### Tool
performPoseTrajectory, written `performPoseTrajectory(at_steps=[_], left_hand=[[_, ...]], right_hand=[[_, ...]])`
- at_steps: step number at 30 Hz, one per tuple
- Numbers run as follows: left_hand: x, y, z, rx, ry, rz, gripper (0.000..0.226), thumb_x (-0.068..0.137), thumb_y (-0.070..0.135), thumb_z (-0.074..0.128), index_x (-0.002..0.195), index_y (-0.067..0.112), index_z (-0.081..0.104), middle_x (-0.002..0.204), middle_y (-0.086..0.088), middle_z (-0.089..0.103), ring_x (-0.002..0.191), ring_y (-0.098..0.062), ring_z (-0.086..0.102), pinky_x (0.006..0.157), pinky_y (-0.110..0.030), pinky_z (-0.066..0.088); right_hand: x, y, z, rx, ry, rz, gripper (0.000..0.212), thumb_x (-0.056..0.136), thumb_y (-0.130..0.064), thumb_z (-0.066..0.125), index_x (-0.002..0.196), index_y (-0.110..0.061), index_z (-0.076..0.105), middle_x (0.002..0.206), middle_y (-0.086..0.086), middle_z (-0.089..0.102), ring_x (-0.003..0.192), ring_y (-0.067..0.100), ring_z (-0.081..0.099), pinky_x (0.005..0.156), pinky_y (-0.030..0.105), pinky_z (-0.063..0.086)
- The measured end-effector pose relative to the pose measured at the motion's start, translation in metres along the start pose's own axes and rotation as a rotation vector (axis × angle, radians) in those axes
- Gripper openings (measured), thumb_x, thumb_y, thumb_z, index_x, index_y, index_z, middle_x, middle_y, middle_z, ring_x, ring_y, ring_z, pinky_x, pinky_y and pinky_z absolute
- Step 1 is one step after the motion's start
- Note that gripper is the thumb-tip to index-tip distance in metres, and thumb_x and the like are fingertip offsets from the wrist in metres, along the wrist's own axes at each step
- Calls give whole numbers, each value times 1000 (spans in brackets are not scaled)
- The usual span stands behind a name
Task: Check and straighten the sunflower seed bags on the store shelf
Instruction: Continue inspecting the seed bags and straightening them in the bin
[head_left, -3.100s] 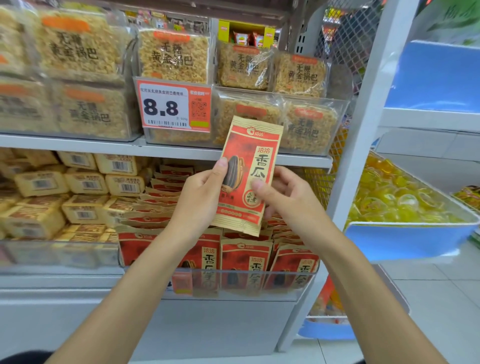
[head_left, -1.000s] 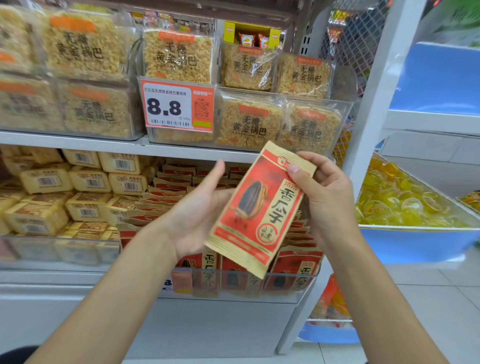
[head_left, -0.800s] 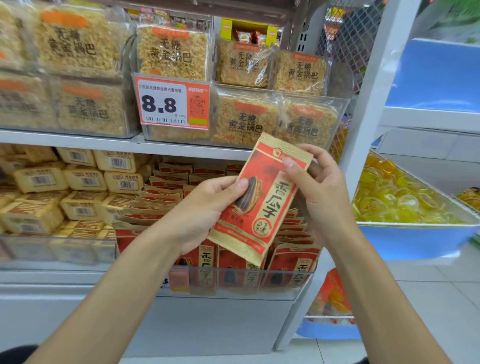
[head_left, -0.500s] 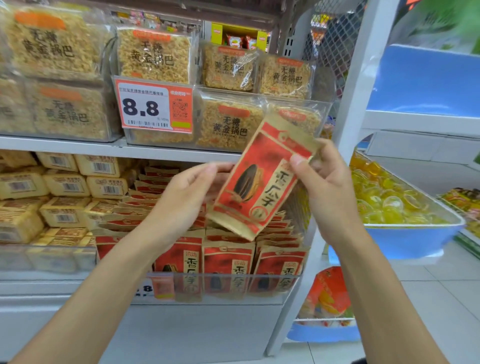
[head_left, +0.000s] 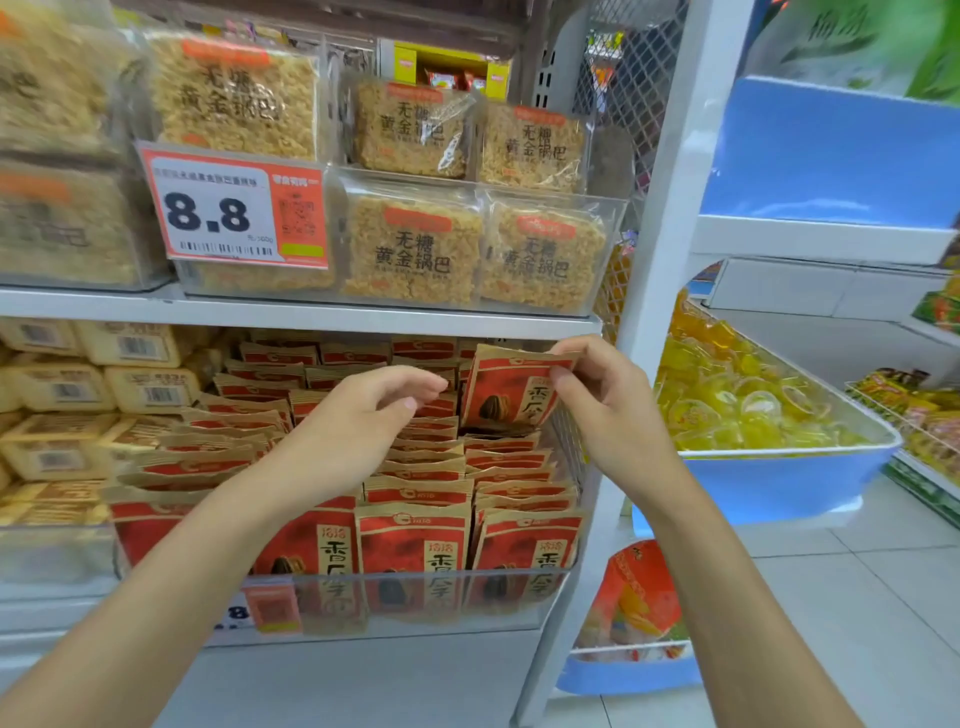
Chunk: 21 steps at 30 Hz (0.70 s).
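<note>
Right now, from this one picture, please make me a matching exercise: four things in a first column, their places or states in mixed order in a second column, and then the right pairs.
Column one
1. held seed bag
2. price tag
3. blue tub
4. left hand

Column two
A. full of yellow sweets, right of the white shelf post
B. over the middle rows of seed bags, gripping nothing
C. pinched at its top edge by the right hand
D. on the front of the clear bin, reads 8.8

Pairs: 1-C, 2-D, 3-A, 4-B
</note>
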<state>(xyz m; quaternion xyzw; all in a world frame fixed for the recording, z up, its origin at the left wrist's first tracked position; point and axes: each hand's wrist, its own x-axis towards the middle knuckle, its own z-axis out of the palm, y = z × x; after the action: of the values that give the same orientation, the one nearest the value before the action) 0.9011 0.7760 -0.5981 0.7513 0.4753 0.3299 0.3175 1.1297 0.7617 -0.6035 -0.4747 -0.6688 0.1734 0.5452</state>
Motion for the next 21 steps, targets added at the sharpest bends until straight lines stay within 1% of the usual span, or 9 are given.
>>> performPoseTrajectory(at_steps=[2, 3, 5, 6, 8, 10, 13, 16, 21], left_hand=[[8, 3, 2, 83, -67, 27, 39, 107, 20, 36, 137, 39, 50, 132, 22, 44, 114, 4, 46, 77, -6, 38], [12, 3, 2, 111, -121, 44, 41, 107, 23, 34, 142, 41, 44, 137, 24, 38, 116, 7, 43, 78, -4, 36], [22, 3, 5, 160, -231, 66, 42, 107, 28, 31, 147, 42, 38, 152, 23, 29, 133, 6, 33, 99, -8, 26], [26, 2, 5, 202, -272, 69, 43, 107, 29, 30, 148, 42, 37, 157, 20, 25, 142, 2, 25, 108, -13, 20], [35, 1, 6, 287, -327, 69, 43, 107, 32, 29, 150, 39, 33, 159, 15, 25, 146, -3, 21, 115, -19, 16], [44, 3, 6, 340, -358, 61, 45, 107, 33, 28, 152, 34, 31, 159, 13, 28, 146, -5, 24, 117, -21, 16], [55, 6, 4, 388, -360, 74, 47, 108, 35, 26, 154, 29, 28, 159, 13, 28, 147, -5, 23, 113, -17, 14], [62, 2, 5, 365, -367, 92, 44, 108, 32, 28, 152, 31, 33, 157, 15, 32, 144, -3, 27, 111, -16, 16], [67, -3, 8, 320, -362, 80, 53, 103, 10, 29, 149, 34, 39, 156, 16, 33, 143, -2, 28, 110, -14, 18]], right_hand=[[1, 11, 4, -56, -22, 57, 22, 99, -4, 49, 91, -22, 58, 84, -1, 62, 80, 15, 59, 73, 28, 47], [1, 17, 7, -123, -38, 82, 21, 99, -7, 49, 91, -24, 58, 82, -1, 62, 76, 16, 59, 70, 31, 47], [2, 27, 13, -293, -102, 115, 18, 100, -14, 48, 97, -26, 61, 82, -5, 60, 73, 14, 58, 67, 30, 47], [4, 30, 15, -393, -130, 104, 18, 100, -15, 48, 102, -24, 63, 89, -6, 60, 79, 12, 58, 71, 28, 45], [14, 32, 16, -577, -153, 45, 21, 100, -15, 49, 110, -18, 67, 104, -1, 63, 97, 16, 59, 82, 27, 42], [29, 31, 13, -688, -207, 27, 24, 99, -15, 50, 114, -15, 69, 110, 5, 69, 104, 22, 60, 81, 27, 41], [47, 30, 8, -812, -321, 30, 26, 99, -17, 50, 113, -12, 72, 110, 9, 72, 104, 29, 63, 77, 29, 41], [57, 31, 8, -885, -405, 45, 26, 99, -18, 52, 115, -13, 72, 113, 10, 72, 107, 31, 63, 87, 35, 49], [61, 37, 9, -943, -442, 69, 26, 97, -22, 54, 117, -18, 70, 116, 8, 71, 108, 32, 63, 90, 40, 52]])
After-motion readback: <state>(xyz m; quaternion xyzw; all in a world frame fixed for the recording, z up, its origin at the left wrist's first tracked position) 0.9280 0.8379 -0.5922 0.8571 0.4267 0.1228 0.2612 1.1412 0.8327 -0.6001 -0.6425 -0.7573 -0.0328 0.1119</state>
